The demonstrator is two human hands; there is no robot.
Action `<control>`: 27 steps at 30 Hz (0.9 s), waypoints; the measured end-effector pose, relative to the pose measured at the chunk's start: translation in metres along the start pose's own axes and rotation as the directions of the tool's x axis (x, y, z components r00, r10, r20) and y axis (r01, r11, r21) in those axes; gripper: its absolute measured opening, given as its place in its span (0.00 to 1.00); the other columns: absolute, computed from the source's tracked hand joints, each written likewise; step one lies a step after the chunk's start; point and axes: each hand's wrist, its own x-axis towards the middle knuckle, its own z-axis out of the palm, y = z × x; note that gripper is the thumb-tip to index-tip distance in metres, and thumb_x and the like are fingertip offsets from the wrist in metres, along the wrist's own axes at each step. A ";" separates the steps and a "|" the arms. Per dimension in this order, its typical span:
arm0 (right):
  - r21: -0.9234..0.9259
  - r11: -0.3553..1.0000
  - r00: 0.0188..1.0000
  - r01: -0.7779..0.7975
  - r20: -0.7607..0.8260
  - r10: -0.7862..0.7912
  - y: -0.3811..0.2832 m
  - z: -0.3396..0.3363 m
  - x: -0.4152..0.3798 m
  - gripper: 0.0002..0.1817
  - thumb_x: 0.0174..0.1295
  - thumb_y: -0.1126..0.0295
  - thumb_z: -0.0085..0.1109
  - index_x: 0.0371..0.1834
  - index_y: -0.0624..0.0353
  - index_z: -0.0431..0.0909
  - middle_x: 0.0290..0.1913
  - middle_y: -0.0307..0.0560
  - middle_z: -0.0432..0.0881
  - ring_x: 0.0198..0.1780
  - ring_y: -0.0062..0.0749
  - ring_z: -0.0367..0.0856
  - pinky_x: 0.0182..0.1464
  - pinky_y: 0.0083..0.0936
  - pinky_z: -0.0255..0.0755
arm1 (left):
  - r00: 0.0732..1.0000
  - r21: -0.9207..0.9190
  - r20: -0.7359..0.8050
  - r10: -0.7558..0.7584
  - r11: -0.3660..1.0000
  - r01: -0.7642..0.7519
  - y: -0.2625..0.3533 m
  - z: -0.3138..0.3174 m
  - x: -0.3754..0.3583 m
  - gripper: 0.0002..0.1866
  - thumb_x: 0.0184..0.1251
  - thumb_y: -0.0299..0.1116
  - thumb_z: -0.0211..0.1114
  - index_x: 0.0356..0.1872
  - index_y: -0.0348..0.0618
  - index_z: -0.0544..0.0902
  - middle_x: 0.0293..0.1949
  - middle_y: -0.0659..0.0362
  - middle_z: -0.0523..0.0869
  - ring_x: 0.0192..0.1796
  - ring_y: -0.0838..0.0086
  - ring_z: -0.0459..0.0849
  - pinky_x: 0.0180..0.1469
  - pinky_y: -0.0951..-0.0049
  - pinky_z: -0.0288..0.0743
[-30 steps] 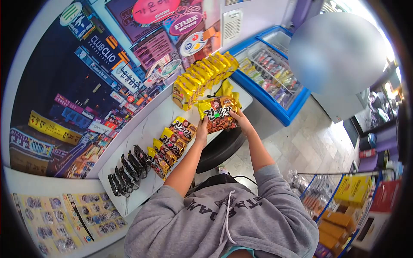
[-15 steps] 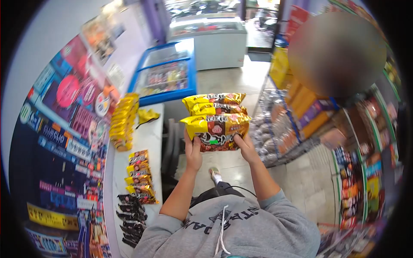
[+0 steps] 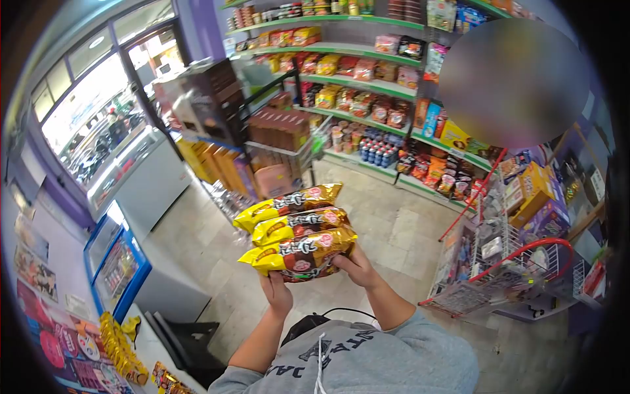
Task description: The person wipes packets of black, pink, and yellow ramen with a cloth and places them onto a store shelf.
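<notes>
Three yellow and brown snack bags (image 3: 298, 255) are stacked in a row in front of the grey sweatshirt. My left hand (image 3: 277, 293) grips the near bag from its left end, thumb on the front. At the right end, my right hand (image 3: 356, 266) is wrapped round the same bag, thumb on its front. The undersides of the bags and most fingertips are hidden. On the counter (image 3: 149, 348) at the lower left stand a row of yellow bags (image 3: 121, 348) and some brown and gold packs (image 3: 172, 381).
Green-edged shelves (image 3: 367, 84) of snacks and jars line the back. A red-handled wire cart (image 3: 505, 262) holding boxes stands at the right. Chest freezers (image 3: 118, 262) and a black chair (image 3: 180, 341) are at the left. Stacked boxes (image 3: 279, 128) stand beyond the bags.
The view has swung to the right, bringing the back shelves and cart into sight. Both hands still hold the bags, which now tilt up to the right.
</notes>
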 end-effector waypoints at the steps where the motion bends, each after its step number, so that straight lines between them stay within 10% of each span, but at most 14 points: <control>1: -0.016 1.000 0.999 0.008 -0.047 -0.009 -0.014 -0.022 -0.010 0.42 0.62 0.70 0.53 0.71 0.65 0.35 0.67 0.49 0.55 0.67 0.30 0.54 0.67 0.26 0.48 | 0.999 -0.061 0.023 -0.035 0.997 0.036 -0.012 0.025 -0.001 0.21 0.72 0.38 0.43 0.58 0.32 0.63 0.52 0.53 0.71 0.52 0.70 0.71 0.56 0.71 0.62; 9: -0.377 0.924 0.963 0.068 -0.219 -0.160 -0.092 -0.212 -0.068 0.36 0.63 0.72 0.51 0.69 0.67 0.41 0.64 0.50 0.60 0.64 0.32 0.59 0.65 0.27 0.51 | 0.968 -0.300 0.244 -0.057 0.945 0.131 -0.088 0.251 0.017 0.25 0.73 0.43 0.43 0.61 0.34 0.59 0.52 0.57 0.73 0.52 0.75 0.73 0.54 0.76 0.65; 15: -0.594 0.800 0.882 0.083 -0.329 -0.336 -0.115 -0.305 -0.060 0.26 0.62 0.72 0.50 0.62 0.70 0.57 0.63 0.53 0.63 0.66 0.37 0.57 0.69 0.31 0.39 | 0.951 -0.231 0.307 -0.045 0.965 0.121 -0.149 0.349 0.048 0.21 0.73 0.43 0.41 0.57 0.37 0.64 0.43 0.60 0.78 0.31 0.85 0.77 0.28 0.87 0.70; 17: -0.648 0.760 0.895 0.043 -0.314 -0.318 -0.115 -0.332 -0.047 0.26 0.61 0.72 0.50 0.62 0.70 0.58 0.63 0.54 0.61 0.67 0.39 0.55 0.70 0.31 0.31 | 0.899 -0.219 0.420 -0.125 0.947 0.234 -0.161 0.366 0.065 0.28 0.72 0.43 0.43 0.65 0.32 0.54 0.57 0.53 0.67 0.58 0.70 0.67 0.59 0.73 0.59; 18: -0.645 0.763 0.892 0.041 -0.320 -0.318 -0.113 -0.344 -0.037 0.26 0.61 0.72 0.50 0.62 0.70 0.58 0.63 0.54 0.61 0.67 0.39 0.55 0.70 0.31 0.31 | 0.896 -0.215 0.425 -0.128 0.947 0.237 -0.169 0.373 0.076 0.28 0.72 0.43 0.43 0.65 0.32 0.54 0.57 0.53 0.67 0.58 0.70 0.67 0.59 0.73 0.59; 27: -0.639 0.768 0.815 0.036 -0.426 -0.392 -0.103 -0.453 0.089 0.30 0.64 0.63 0.48 0.64 0.70 0.53 0.63 0.56 0.62 0.66 0.44 0.57 0.70 0.33 0.34 | 0.880 -0.252 0.465 -0.098 0.938 0.238 -0.265 0.464 0.218 0.28 0.72 0.40 0.44 0.67 0.35 0.51 0.44 0.63 0.73 0.31 0.88 0.67 0.32 0.89 0.62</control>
